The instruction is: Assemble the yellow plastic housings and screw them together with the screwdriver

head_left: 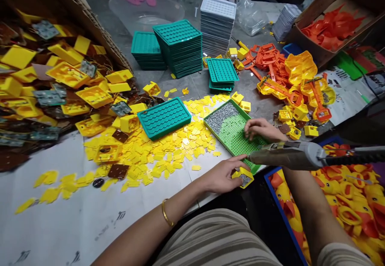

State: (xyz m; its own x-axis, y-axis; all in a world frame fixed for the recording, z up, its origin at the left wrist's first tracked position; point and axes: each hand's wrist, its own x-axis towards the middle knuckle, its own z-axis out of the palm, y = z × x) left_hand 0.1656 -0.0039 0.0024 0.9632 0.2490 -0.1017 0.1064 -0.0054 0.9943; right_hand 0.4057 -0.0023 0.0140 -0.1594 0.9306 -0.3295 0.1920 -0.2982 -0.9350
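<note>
My left hand is closed around a small yellow plastic housing at the table's front edge; a grey part shows inside it. Over the green perforated tray, my right hand has its fingers curled in a pinch, and whatever they hold is too small to make out. Small silver screws cover the far end of that tray. An electric screwdriver extends from the right across my right wrist, its tip close to the yellow housing.
Loose yellow plates spread left of the tray, around a teal tray. A carton of yellow housings stands left. Stacked teal trays and white trays rise behind. At lower right, a blue-rimmed crate holds yellow duck parts.
</note>
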